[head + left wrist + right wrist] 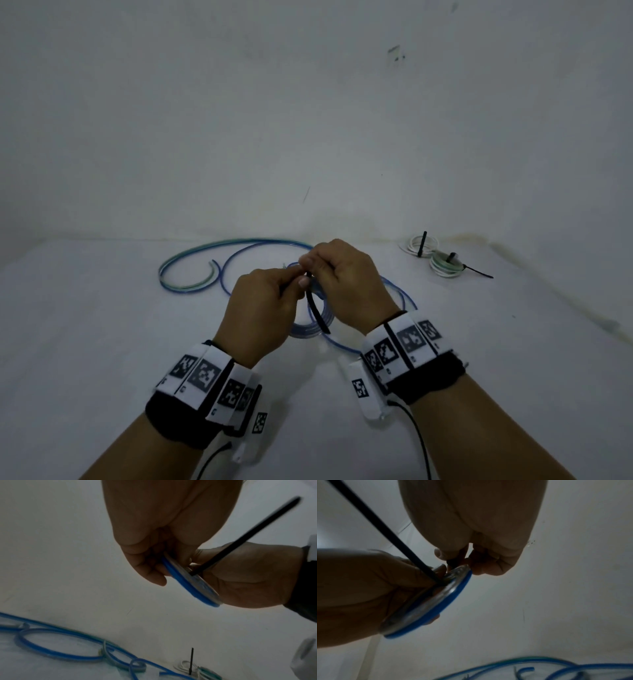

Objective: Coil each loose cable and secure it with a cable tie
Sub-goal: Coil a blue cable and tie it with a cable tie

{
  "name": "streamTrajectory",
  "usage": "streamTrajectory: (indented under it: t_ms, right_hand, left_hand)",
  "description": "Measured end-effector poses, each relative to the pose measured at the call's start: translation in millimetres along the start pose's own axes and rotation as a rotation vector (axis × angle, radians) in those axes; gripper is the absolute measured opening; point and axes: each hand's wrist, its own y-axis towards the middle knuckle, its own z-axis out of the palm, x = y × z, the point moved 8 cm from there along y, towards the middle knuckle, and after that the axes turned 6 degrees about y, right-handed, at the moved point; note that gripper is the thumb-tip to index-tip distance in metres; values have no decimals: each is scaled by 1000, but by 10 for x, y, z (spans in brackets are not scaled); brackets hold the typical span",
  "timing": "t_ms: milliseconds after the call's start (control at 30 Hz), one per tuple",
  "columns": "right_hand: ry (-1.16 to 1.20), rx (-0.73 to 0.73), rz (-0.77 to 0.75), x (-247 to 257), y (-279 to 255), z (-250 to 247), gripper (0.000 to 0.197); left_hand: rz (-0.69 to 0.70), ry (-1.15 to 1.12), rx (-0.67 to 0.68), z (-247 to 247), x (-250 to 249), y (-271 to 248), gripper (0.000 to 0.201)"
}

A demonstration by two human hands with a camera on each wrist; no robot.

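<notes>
- Blue coil [310, 320] hangs between my two hands, lifted off the table [102, 325], roughly at the middle of the head view and near my side of the surface.
- From my wrist cameras I see the coil [192, 586] edge-on: several turns stacked flat, blue on the outer edge, paler and glossy on the face.
- Black tie [317, 308] crosses the coil; its long free tail slants down toward me in the head view and sticks out as a straight black strip [248, 534] in the left wrist view.
- My left hand [263, 308] has its fingers curled in, pinching the coil and tie at the top of the loop.
- My right hand [346, 284] is curled too, thumb and forefinger closed on the tie right where it meets the coil; the two hands touch at the fingertips.
- In the right wrist view the tie [385, 534] runs down across my left hand [368, 595] into the coil [436, 608]; I cannot tell whether its tip is through the head.
- Loose cables [205, 263], blue and green-white, lie in open curves on the table beyond and to the left of my hands, one blue loop passing under the right wrist.
- Two tied bundles [435, 260], pale, each with a black tie sticking out, sit touching each other far right near the wall [308, 102].
- Wristbands [212, 387] with black-and-white markers wrap both wrists.
</notes>
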Motion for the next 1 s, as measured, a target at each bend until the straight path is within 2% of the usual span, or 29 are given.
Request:
streamTrajectory:
  t_ms: [300,433,500,600,700,1000]
  right_hand:
    - [208,-53,-34,108,408,217,26]
    - [375,-88,-8,68,474,245,14]
    - [368,-117,-53,42,469,195,19]
    - [282,-24,-146,59,429,242,23]
    - [347,105,-123,64,403,429,28]
    - [371,267,-71,8,447,745,25]
  left_hand:
    - [-45,-129,-173,-270,197,239,21]
    - [-69,-157,-223,-304,360,330,19]
    - [-98,-169,-272,-373,450,372,18]
    - [-172,-201,-335,-483,617,430,15]
    - [-218,-231,-349,-517,765,474,16]
    - [-303,-219,-381,-535,1061,503,18]
